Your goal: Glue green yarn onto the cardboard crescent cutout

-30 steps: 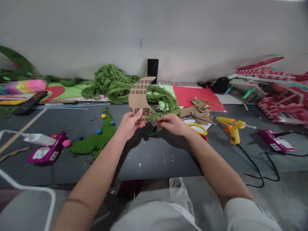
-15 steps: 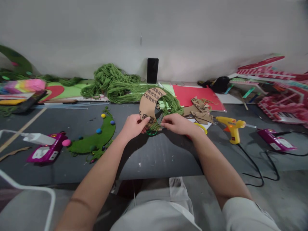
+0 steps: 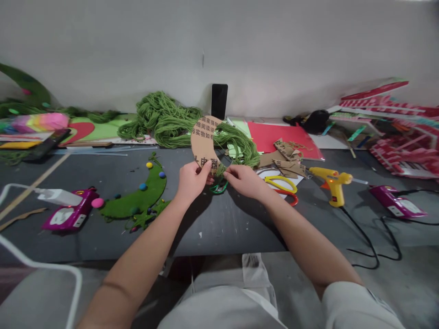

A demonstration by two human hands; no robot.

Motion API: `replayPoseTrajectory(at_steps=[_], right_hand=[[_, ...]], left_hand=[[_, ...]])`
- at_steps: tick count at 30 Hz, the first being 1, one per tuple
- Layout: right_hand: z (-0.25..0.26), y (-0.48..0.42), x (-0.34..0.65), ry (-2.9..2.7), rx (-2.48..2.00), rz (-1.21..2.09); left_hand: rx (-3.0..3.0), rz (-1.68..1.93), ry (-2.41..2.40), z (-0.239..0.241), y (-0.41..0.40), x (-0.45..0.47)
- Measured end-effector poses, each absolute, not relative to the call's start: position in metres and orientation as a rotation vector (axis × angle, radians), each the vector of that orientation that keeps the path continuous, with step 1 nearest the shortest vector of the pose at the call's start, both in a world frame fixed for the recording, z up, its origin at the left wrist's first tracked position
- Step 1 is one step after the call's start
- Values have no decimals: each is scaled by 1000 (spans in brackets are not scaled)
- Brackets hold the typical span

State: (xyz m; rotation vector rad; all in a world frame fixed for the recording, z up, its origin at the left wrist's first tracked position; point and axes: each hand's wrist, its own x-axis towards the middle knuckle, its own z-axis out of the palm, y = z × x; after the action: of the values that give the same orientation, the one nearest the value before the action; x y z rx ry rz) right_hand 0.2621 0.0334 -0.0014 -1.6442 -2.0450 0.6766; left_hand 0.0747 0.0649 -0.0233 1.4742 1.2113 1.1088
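Observation:
My left hand (image 3: 196, 182) is closed on the lower end of a curved, crescent-like piece of brown cardboard (image 3: 203, 145) with printed black characters. Green yarn (image 3: 221, 171) is wrapped about that lower end. Close to it on the right, my right hand (image 3: 242, 179) pinches the green yarn, thumb and fingertips together. Just below both hands lies something green and loop-shaped (image 3: 218, 188), partly hidden. Behind the cardboard spreads a big skein of green yarn (image 3: 168, 119).
A green felt crescent with pompoms (image 3: 137, 196) lies left, beside a purple power strip (image 3: 71, 211). To the right are yellow-handled scissors (image 3: 283, 183), cardboard scraps (image 3: 287, 159), a yellow glue gun (image 3: 333, 183) and its cord. A phone (image 3: 219, 100) leans against the wall.
The cardboard has turned more upright and shifted slightly left. My right hand has moved a little left and down, uncovering more of the scissors' handles.

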Motion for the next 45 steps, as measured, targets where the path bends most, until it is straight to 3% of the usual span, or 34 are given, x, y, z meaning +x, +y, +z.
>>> replayPoseTrajectory(at_steps=[7,12,19,31,45], right_hand=[[-9,34,258,-1993,-1409,862],[-10,43,274,-2041,-1203,1187],[9,47,311,-2013,-1163,1378],[2,52,309,-1943,-1318,1195],[0,40,277,-1881,-1173,1341]], left_hand=[[1018,1252,1039,-17,72,76],[850,1139,911,-8,76,67],[1013,860,804,-9,77,53],[1561,740,1065,-12,75,54],[1047,1138,1039,-14,78,64]])
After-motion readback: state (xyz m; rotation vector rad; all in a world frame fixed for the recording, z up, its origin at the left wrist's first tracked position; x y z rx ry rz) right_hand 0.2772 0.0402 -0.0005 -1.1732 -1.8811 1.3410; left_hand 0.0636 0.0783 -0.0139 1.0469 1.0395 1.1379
